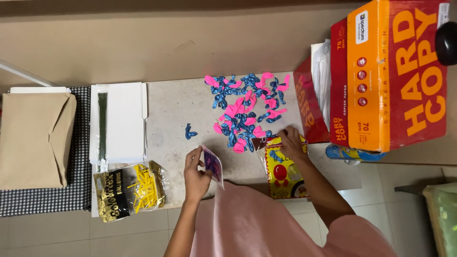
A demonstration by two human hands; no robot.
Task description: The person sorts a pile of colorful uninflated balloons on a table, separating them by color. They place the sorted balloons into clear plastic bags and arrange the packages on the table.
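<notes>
At the far left of the table we see a tan envelope (35, 138) lying on a checked cloth (76, 190). Next to it sits a flat white box (124, 123) with a bundle of dark green sticks (102, 126) laid along it. Below that box lies a clear bag of yellow balloons (138, 188) with a black and gold label.

Moving right, one blue balloon (191, 132) lies alone on the grey table top (166, 104). Our left hand (196, 175) comes up from the bottom edge, forearm bare, wrist straight. Its fingers are curled closed around a small purple and white card (213, 164), thumb on the near face, the card tilted on edge just above the table.

Above and right of it, a heap of pink and blue balloons (247, 109) spreads across the middle of the table. Our right hand (291, 142) reaches forward with the elbow bent, pink sleeve at the shoulder. It rests on the top edge of a yellow balloon packet (283, 173), at the lower right fringe of the heap. The fingers are bent down and look pinched together, but we cannot tell what they grip.

Right of the hand stand a red carton (312, 109) and a large orange paper box (397, 76), with a blue roll (350, 153) lying beneath them.
</notes>
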